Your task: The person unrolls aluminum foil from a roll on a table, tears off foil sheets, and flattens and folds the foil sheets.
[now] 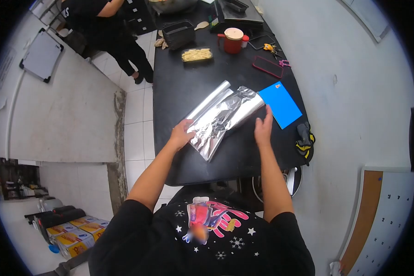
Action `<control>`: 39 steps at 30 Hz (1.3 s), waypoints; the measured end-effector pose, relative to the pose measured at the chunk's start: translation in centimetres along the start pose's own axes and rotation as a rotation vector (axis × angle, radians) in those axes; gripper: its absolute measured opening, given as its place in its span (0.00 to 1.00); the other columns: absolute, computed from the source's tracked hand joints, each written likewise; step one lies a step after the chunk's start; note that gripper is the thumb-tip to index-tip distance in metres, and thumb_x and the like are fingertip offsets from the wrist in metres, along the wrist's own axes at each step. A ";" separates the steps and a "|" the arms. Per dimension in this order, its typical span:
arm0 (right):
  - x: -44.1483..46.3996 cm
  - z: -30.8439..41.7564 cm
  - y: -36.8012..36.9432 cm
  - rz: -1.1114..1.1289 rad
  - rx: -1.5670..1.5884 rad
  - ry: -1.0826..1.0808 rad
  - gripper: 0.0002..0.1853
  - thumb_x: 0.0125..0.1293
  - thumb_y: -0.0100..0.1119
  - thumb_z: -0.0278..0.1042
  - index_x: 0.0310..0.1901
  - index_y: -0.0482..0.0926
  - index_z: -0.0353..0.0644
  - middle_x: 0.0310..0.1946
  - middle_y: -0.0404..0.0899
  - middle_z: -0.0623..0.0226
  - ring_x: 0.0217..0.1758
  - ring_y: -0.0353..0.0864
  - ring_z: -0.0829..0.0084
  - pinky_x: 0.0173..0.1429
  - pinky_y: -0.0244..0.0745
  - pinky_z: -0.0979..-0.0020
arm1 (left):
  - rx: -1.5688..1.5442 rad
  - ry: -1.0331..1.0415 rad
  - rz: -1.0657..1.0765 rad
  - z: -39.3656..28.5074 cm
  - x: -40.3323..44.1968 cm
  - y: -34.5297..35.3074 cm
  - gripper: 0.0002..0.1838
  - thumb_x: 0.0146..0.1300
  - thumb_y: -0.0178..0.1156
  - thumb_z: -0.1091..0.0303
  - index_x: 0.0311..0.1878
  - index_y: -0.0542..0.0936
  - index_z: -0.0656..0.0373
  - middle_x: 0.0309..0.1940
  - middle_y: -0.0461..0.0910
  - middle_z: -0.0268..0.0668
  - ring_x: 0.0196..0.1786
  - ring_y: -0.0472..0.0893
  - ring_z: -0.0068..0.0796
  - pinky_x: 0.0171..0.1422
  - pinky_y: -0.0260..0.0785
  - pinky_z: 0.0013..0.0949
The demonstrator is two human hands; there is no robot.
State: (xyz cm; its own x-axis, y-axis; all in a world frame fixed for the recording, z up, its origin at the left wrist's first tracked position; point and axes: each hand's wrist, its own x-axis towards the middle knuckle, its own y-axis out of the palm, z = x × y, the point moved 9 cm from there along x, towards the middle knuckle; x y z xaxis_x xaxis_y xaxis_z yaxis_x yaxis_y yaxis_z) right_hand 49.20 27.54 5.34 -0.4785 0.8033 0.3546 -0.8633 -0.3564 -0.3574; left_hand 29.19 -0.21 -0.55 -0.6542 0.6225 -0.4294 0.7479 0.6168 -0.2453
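A wrinkled sheet of aluminium foil (221,117) lies at a slant over the black table, with a foil roll (210,99) along its left side. My left hand (181,134) is closed on the lower left edge of the foil, near the roll's lower end. At the foil's right side, my right hand (263,129) is held with fingers stretched up and thumb apart, holding nothing. Its fingertips are close to the folded right edge; whether they touch it I cannot tell. A blue notebook (281,105) lies just beyond that hand.
Farther along the black table (179,89) are a tray of pale yellow food pieces (197,54), a black container (178,34), a red jug (232,41) and a red-edged phone (267,67). Grey-and-yellow gloves (304,142) lie at the right edge. A person in black (108,32) stands at the far left.
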 end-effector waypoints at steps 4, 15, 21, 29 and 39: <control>4.7 -2.4 1.7 0.375 -0.086 0.076 0.33 0.47 0.53 0.20 0.61 0.66 0.38 0.62 0.65 0.52 0.69 0.61 0.58 0.72 0.54 0.65 | -0.226 0.078 -0.023 -2.1 -0.6 -1.5 0.28 0.54 0.63 0.78 0.60 0.69 0.59 0.35 0.79 0.34 0.34 0.75 0.18 0.33 0.66 0.23; 4.9 -4.0 2.3 0.698 0.034 0.384 0.06 0.53 0.65 0.27 0.28 0.76 0.40 0.23 0.68 0.81 0.27 0.64 0.85 0.31 0.59 0.79 | 0.681 0.626 -0.317 -3.2 -0.7 -4.5 0.24 0.51 0.63 0.69 0.55 0.76 0.47 0.48 0.71 0.42 0.53 0.71 0.43 0.56 0.65 0.44; 3.3 -4.0 0.1 0.721 -0.174 0.384 0.07 0.51 0.65 0.25 0.32 0.79 0.38 0.25 0.73 0.79 0.30 0.69 0.83 0.36 0.65 0.78 | 0.665 0.452 -0.098 -2.5 3.0 -4.1 0.30 0.50 0.59 0.70 0.61 0.69 0.50 0.47 0.73 0.44 0.55 0.71 0.43 0.56 0.65 0.47; 0.6 -1.4 -0.9 0.662 -0.284 0.066 0.12 0.51 0.62 0.25 0.40 0.82 0.42 0.39 0.83 0.65 0.42 0.81 0.64 0.47 0.75 0.67 | 0.925 0.473 -0.115 -4.1 6.6 -7.3 0.29 0.48 0.57 0.69 0.59 0.72 0.51 0.55 0.72 0.43 0.60 0.68 0.43 0.64 0.57 0.48; -5.2 0.3 1.8 1.105 -0.623 -0.663 0.29 0.54 0.61 0.36 0.60 0.70 0.62 0.69 0.60 0.67 0.73 0.55 0.60 0.73 0.49 0.50 | 1.209 0.670 0.498 1.2 -8.5 1.7 0.40 0.48 0.65 0.62 0.68 0.64 0.49 0.72 0.56 0.37 0.75 0.52 0.38 0.74 0.44 0.55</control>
State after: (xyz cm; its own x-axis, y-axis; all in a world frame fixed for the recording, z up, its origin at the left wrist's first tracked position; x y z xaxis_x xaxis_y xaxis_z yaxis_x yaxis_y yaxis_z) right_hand 50.05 22.58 3.08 -0.9816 -0.1721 -0.0823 0.1225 -0.2374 -0.9637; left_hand 36.17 -5.07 1.67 0.0167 0.9557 -0.2939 0.3229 -0.2833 -0.9030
